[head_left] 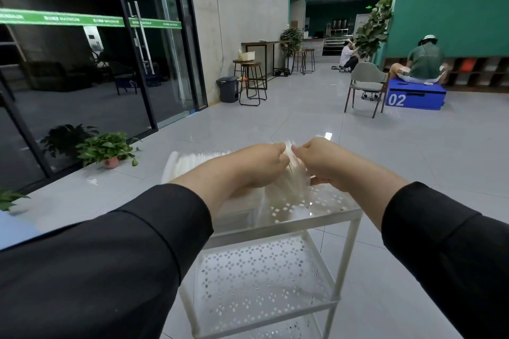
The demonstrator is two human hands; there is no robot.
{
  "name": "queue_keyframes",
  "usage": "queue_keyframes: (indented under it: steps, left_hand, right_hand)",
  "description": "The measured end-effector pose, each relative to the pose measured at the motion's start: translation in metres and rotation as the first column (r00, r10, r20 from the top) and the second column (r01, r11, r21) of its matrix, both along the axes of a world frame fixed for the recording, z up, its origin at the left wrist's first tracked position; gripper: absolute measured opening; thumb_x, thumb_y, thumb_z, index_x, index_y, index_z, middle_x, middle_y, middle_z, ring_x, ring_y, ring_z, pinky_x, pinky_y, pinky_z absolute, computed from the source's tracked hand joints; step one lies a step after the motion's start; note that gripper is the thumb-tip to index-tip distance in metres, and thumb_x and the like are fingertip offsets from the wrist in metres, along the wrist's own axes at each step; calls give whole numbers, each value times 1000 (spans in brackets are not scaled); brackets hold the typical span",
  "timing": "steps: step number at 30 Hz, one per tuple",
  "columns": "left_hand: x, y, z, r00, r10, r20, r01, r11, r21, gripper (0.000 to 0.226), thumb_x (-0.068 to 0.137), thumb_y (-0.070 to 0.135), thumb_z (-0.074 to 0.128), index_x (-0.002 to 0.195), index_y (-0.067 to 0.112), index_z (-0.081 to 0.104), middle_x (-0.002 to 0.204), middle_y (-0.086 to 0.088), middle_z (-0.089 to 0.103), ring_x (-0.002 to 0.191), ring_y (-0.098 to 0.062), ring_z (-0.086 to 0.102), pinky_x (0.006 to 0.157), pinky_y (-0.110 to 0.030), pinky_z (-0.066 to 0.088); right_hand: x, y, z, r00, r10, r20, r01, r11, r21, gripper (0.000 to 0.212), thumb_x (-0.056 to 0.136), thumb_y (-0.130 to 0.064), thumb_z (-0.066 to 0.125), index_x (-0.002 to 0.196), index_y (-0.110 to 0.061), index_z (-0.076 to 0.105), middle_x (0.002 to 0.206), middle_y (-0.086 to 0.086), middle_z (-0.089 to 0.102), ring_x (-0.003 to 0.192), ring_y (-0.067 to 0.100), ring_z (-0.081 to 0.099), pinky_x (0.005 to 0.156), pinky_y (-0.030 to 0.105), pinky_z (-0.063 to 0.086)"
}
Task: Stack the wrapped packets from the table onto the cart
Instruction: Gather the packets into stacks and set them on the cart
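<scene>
A white cart (347, 242) with perforated shelves stands right below me. Clear-wrapped white packets (192, 162) stand in a row on its top shelf, blurred by motion. My left hand (256, 165) and my right hand (327, 162) meet over the shelf and both pinch the top edge of one wrapped packet (292, 181), which stands upright at the right end of the row. My forearms in black sleeves hide the near left part of the shelf.
A potted plant (110, 148) sits on the floor to the left by the glass doors. Stools (250, 82), a bin (228, 88), a chair (366, 85) and a blue box (416, 98) with a seated person stand farther off. A blue edge (16, 226) shows at far left.
</scene>
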State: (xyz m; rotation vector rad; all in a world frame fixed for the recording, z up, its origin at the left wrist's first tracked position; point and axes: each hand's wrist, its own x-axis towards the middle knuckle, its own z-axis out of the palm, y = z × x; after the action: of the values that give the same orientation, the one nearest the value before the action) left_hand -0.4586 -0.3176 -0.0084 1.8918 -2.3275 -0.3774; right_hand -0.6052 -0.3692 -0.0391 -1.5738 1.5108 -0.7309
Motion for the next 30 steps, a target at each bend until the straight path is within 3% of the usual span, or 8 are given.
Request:
queue_keyframes:
  steps: [2, 7, 11, 15, 17, 23, 27, 30]
  left_hand:
    - [-2, -1, -2, 1000, -2, 7, 2, 999, 40, 42, 110, 22, 26, 143, 3, 45, 156, -15, 42, 138, -27, 43, 103, -31, 34]
    - [-3, -1, -3, 998, 33, -59, -34, 999, -12, 36, 109, 21, 30, 134, 7, 50, 143, -15, 54, 127, -29, 50, 88, -29, 34]
    - [-1, 4, -1, 997, 47, -65, -51, 997, -60, 43, 107, 23, 33, 146, 14, 47, 151, -9, 51, 136, -27, 47, 106, -30, 36]
    - [3, 7, 0, 994, 82, -66, -89, 990, -113, 41, 104, 24, 33, 138, 11, 52, 142, -10, 58, 130, -29, 52, 108, -40, 41]
    - [7, 11, 2, 994, 95, -62, -102, 986, -133, 44, 105, 24, 32, 144, 16, 50, 147, -7, 54, 135, -27, 48, 110, -38, 39]
    - [23, 29, 14, 983, 143, -115, -166, 958, -234, 51, 103, 26, 32, 153, 25, 42, 157, 0, 46, 143, -23, 41, 113, -34, 35]
    - [41, 54, 24, 972, 184, -144, -222, 920, -323, 50, 103, 26, 33, 151, 27, 46, 154, 1, 49, 141, -23, 43, 109, -35, 37]
    - [68, 87, 31, 960, 244, -135, -278, 875, -397, 48, 103, 28, 34, 148, 27, 49, 150, 0, 53, 136, -25, 48, 108, -38, 43]
  right_hand:
    - [1, 0, -1, 999, -30, 40, 30, 1000, -2, 42, 104, -41, 48, 94, -3, 62, 76, 12, 64, 71, 28, 67, 77, 46, 63]
    - [-2, 0, -2, 999, -31, -18, 30, 999, -24, 47, 101, -55, 41, 100, -11, 59, 102, 13, 71, 93, 29, 72, 90, 50, 59]
    - [-2, 2, 3, 992, -25, -121, 19, 999, -48, 59, 101, -57, 35, 106, -5, 62, 106, 20, 69, 98, 35, 69, 94, 53, 55]
    - [-4, 1, 6, 973, -25, -229, -4, 992, -127, 50, 105, -52, 32, 82, -12, 50, 81, 5, 49, 73, 26, 51, 67, 33, 43]
    - [-4, 2, 9, 958, -6, -286, -42, 986, -159, 43, 105, -53, 32, 77, -20, 40, 85, 1, 46, 81, 26, 47, 61, 32, 34]
    - [-5, 20, 35, 943, 11, -332, -122, 941, -316, 46, 108, -44, 32, 121, -10, 60, 111, 8, 61, 103, 31, 59, 80, 36, 43]
    - [4, 44, 51, 960, -2, -280, -137, 868, -476, 45, 109, -38, 33, 98, -3, 60, 85, 13, 64, 84, 34, 59, 73, 39, 45]
    - [31, 71, 64, 955, 79, -287, -233, 798, -556, 43, 108, -39, 37, 120, -8, 64, 115, 10, 70, 107, 29, 62, 90, 39, 48]
